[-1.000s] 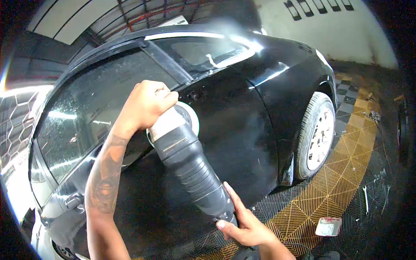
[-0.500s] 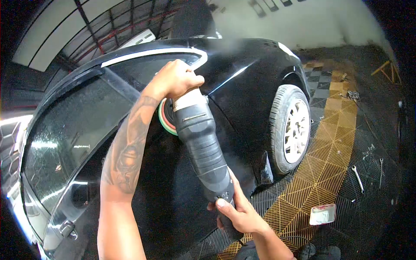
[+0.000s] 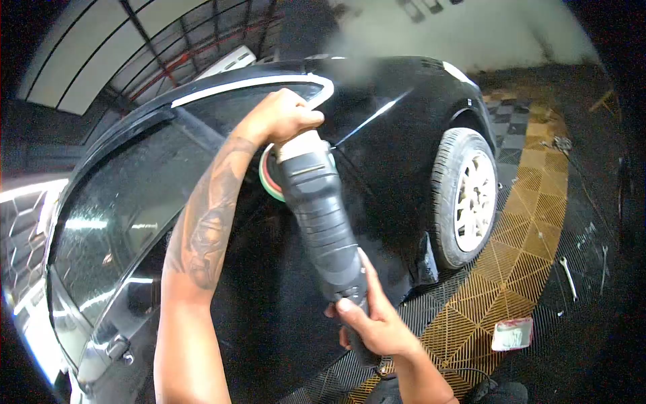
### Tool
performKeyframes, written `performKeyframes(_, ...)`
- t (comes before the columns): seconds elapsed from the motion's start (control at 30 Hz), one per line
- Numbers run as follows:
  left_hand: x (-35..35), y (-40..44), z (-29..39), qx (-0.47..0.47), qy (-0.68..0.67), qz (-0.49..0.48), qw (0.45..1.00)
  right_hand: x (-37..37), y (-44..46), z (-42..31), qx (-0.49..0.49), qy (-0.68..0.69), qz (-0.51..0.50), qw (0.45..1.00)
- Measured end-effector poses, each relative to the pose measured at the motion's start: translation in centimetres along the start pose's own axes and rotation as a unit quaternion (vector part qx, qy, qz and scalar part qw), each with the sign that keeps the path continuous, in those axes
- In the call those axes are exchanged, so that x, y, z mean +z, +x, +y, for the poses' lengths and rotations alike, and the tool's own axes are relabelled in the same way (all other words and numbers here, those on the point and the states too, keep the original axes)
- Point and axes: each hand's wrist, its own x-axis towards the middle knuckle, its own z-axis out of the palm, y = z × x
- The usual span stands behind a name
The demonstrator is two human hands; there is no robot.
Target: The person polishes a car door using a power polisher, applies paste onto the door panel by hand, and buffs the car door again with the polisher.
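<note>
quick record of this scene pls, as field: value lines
tool: polisher, head end up, tilted
pad: round, red and green edge, at the head end; contact with the car not clear
left grip: closed over the head end
right grip: closed around the lower end
car: black, side on
wheel: right of the polisher, pale rim
floor: yellow and dark tiles
wrench: on the dark tiles, far right
</note>
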Motion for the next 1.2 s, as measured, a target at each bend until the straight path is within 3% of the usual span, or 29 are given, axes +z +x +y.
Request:
performKeyframes(0.03,-0.3,-0.9,0.5,0.055,0.036,0.005,0.998,-0.5,-0.3,0.1,-0.011,-0.030,-0.016,0.999)
performKeyframes(0.07,-0.5,-2.2,0.9,-0.021,0.044,0.001,0.999,-0.8,-0.4,0.3,-0.015,-0.045,-0.029,0.998)
performKeyframes(0.1,-0.3,-3.3,-0.9,0.141,0.169,0.015,0.975,-1.0,-0.5,0.6,-0.020,-0.060,-0.040,0.997)
performKeyframes(0.13,-0.6,-4.3,-0.8,0.170,0.178,0.032,0.969,-0.6,-1.1,-0.8,0.050,-0.053,-0.056,0.996)
performKeyframes(0.2,-0.8,-6.5,-0.4,0.192,0.205,0.063,0.958,0.3,-1.6,-0.1,0.055,-0.052,-0.065,0.995)
performKeyframes(0.3,-1.5,-8.8,0.5,0.168,0.181,0.052,0.968,1.6,-2.0,1.9,0.049,-0.065,-0.086,0.993)
performKeyframes(0.37,-1.5,-10.4,-0.3,0.102,0.139,0.043,0.984,2.9,-2.5,2.3,0.050,-0.063,-0.082,0.993)
performKeyframes(0.43,-2.2,-12.1,-0.6,0.112,0.140,0.041,0.983,4.4,-2.9,2.0,0.059,-0.058,-0.080,0.993)
performKeyframes(0.53,-3.1,-14.8,-0.4,0.044,0.117,0.037,0.991,5.9,-3.1,2.3,0.134,-0.013,-0.082,0.988)
performKeyframes(0.7,-4.9,-18.5,1.2,-0.024,0.107,0.037,0.993,7.3,-3.7,5.1,0.070,-0.079,-0.114,0.988)
performKeyframes(0.77,-5.2,-19.5,1.7,-0.155,0.028,0.043,0.987,8.1,-3.9,5.4,0.076,-0.083,-0.118,0.987)
performKeyframes(0.87,-5.3,-21.0,1.5,-0.205,0.000,0.061,0.977,8.9,-4.2,6.1,0.078,-0.090,-0.129,0.984)
performKeyframes(1.2,-6.8,-27.7,0.4,-0.135,0.061,0.088,0.985,10.8,-4.3,5.9,0.078,-0.180,-0.197,0.961)
